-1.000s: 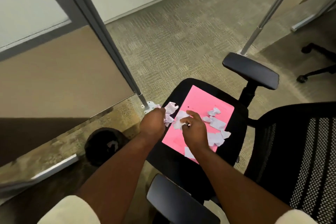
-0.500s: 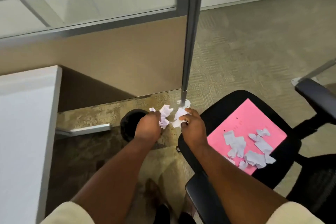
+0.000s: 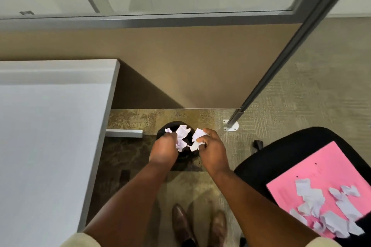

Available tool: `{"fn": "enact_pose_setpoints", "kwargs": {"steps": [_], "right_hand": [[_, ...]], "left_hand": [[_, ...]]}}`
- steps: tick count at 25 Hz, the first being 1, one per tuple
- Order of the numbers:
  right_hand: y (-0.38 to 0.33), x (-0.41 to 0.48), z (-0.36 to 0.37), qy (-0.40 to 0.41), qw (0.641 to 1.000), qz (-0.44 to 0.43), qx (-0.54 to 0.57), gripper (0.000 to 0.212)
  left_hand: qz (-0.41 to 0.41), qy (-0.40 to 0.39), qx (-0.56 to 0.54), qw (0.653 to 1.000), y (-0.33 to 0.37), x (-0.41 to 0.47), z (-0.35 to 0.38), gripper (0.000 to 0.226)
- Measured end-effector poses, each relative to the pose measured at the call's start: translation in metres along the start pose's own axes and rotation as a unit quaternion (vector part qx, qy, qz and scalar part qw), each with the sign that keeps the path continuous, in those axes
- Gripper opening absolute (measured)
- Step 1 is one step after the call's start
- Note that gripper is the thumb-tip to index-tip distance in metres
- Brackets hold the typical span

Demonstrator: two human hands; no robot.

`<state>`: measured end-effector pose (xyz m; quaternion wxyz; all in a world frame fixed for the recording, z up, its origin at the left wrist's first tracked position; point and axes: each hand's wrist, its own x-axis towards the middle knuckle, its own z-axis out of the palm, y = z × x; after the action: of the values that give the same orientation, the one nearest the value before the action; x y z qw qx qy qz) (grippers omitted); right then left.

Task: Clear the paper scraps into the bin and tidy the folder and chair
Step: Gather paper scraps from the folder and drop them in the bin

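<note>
My left hand grips a bunch of white paper scraps directly over the small black bin on the floor. My right hand holds another crumpled scrap above the bin's right side. Both hands hide most of the bin. At the right, a pink folder lies on the black chair seat, with several more torn white scraps scattered on its near part.
A white desk fills the left side, its metal foot beside the bin. A tan partition panel with a grey post stands behind the bin. My brown shoes are on the carpet below.
My view swung left from the chair to the bin. Both hands carried their scraps from the folder to a spot above the bin.
</note>
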<state>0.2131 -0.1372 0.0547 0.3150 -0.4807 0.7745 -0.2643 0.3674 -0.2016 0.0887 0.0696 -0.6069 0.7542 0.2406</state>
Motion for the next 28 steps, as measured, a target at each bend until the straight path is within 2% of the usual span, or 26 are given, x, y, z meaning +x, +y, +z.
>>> {"fn": "enact_pose_setpoints", "kwargs": {"steps": [11,14,16,19,23,28], "right_hand": [[0.069,0.096,0.133,-0.083,0.994,-0.023,-0.06,0.036],[0.088,0.112,0.159,-0.12,0.989,-0.036,-0.08,0.037],[0.098,0.121,0.176,-0.145,0.986,-0.03,-0.076,0.036],[0.109,0.132,0.196,-0.159,0.985,-0.021,-0.063,0.035],[0.122,0.14,0.211,-0.172,0.982,-0.023,-0.077,0.049],[0.127,0.135,0.213,-0.172,0.982,-0.015,-0.08,0.045]], "left_hand": [[-0.034,-0.008,-0.025,0.999,-0.072,0.112,0.119,0.021],[-0.038,0.03,-0.07,0.996,-0.084,0.123,0.145,0.012],[-0.037,0.045,-0.078,0.995,-0.09,0.132,0.159,0.017],[-0.047,-0.001,-0.056,0.997,-0.095,0.151,0.176,0.025],[-0.071,-0.035,-0.039,0.996,-0.102,0.17,0.192,0.028],[-0.075,-0.087,-0.039,0.993,-0.11,0.163,0.19,0.043]]}}
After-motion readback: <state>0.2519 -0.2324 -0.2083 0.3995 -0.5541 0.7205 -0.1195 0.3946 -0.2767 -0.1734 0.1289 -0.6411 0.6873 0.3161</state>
